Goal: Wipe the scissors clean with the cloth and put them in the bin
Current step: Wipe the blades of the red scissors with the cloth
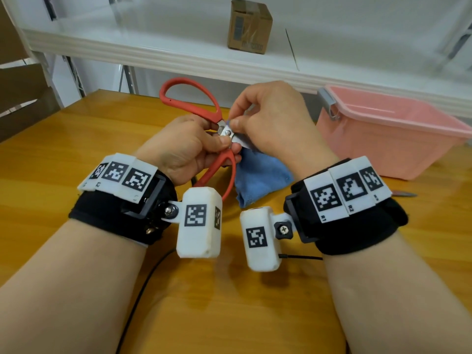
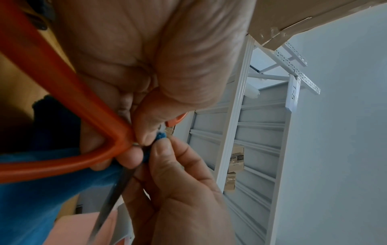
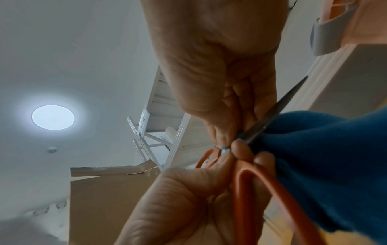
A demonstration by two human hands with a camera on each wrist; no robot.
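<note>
Wiping is under way above a yellow wooden desk (image 1: 76,139), where a pair of red-handled scissors (image 1: 178,98) is held up in the air, well clear of the pink bin (image 1: 398,159) that stands open to the right. The left hand (image 1: 184,149) is curled round the lower handle loop, its thumb and fingers closed just behind the pivot screw; the right hand (image 1: 270,123) is pinched on a blue cloth (image 1: 258,180), which is pressed to the steel at the pivot and hangs down from there toward the desk. From the left wrist view the blade is seen running bare past the fold of cloth, its tip pointed down and away, and the right wrist view shows the same bare edge beside the fingers (image 3: 240,149). The main hazard, it may be judged, lies there: if the cloth is drawn along the blade with skin rather than fabric against the edge, a cut could follow. A loose hold on one loop alone could let the blades swing open or the scissors drop onto the desk. The trailing cloth might be caught between the blades, or carried into the bin with them. A cardboard box (image 1: 249,25) rests on the white shelf (image 1: 153,54) behind.
</note>
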